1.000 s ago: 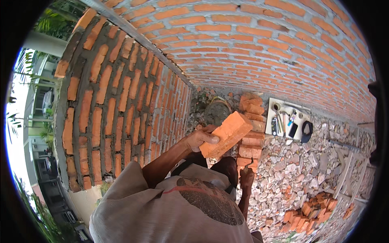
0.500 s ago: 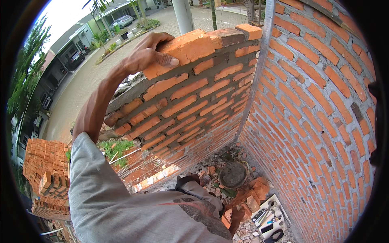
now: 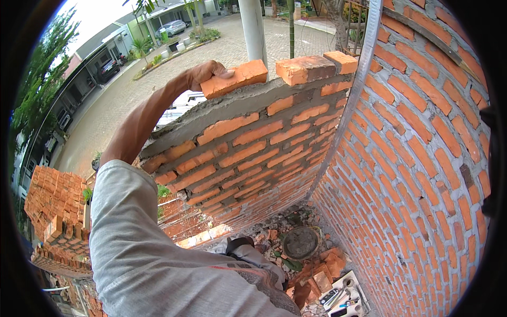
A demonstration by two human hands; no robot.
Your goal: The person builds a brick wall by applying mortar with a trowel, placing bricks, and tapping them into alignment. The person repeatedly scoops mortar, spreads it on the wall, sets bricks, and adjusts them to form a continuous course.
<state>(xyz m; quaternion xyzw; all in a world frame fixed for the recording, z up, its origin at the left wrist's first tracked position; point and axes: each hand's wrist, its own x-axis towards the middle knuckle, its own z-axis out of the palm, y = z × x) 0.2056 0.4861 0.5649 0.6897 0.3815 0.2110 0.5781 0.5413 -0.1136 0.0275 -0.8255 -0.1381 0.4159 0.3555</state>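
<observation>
My left hand (image 3: 208,73) grips an orange brick (image 3: 237,80) at its left end, thumb on the near side and fingers over the top. That brick sits at the wet mortar bed (image 3: 232,108) along the top of the low brick wall (image 3: 259,138); whether it rests fully on the mortar I cannot tell. To its right, past a gap, are a laid brick (image 3: 305,71) and a shorter brick piece (image 3: 340,62) against the metal upright (image 3: 364,58). My right hand (image 3: 301,294) hangs low beside my body, largely hidden, its fingers unclear.
A tall brick wall (image 3: 422,158) rises at the right. Below stand a round tub of mortar (image 3: 301,243), loose bricks (image 3: 323,277) and a white tray (image 3: 353,280) of tools on rubble. A large brick stack (image 3: 55,195) is at the left, and a pole (image 3: 253,31) behind the wall.
My left hand has moved the brick away from me, off the near face to the wall top, uncovering mortar and a gap beside the laid brick. The view has shifted slightly.
</observation>
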